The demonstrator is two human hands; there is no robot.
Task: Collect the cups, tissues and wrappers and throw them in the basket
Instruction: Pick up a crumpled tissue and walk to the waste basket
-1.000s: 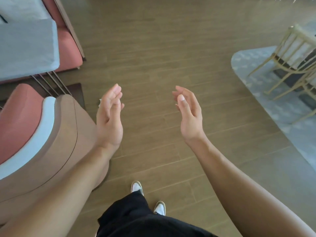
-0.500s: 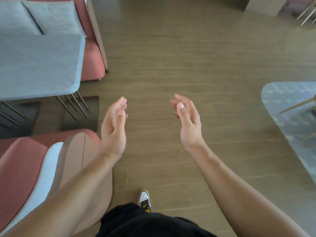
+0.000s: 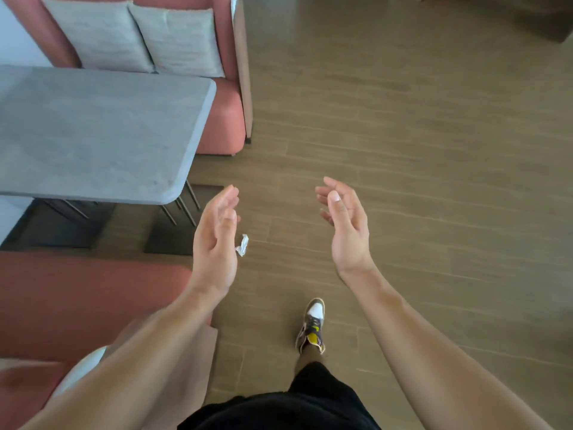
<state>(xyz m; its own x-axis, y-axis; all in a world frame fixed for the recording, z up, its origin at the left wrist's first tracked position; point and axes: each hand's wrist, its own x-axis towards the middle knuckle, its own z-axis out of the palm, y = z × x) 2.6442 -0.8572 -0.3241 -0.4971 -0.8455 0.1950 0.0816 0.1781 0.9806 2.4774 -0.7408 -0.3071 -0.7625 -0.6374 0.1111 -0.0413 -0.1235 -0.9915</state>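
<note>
A small crumpled white tissue (image 3: 242,245) lies on the wooden floor, showing just past the right edge of my left hand (image 3: 216,240). My left hand is raised in front of me with relaxed fingers and holds nothing. My right hand (image 3: 346,230) is held up at the same height, palm turned inward, fingers loosely bent and empty. Both hands hover above the floor, apart from each other. No cup, wrapper or basket is in view.
A grey table (image 3: 93,131) on thin metal legs stands at the left, between a pink bench with grey cushions (image 3: 139,35) at the back and a pink seat back (image 3: 77,299) close to me. Wooden floor (image 3: 403,150) stretches to the right. My shoe (image 3: 312,324) steps forward.
The view has moved forward and left: the table and cushioned bench have come into fuller view, and the tissue on the floor now shows beside my left hand. Both hands stay raised and empty.
</note>
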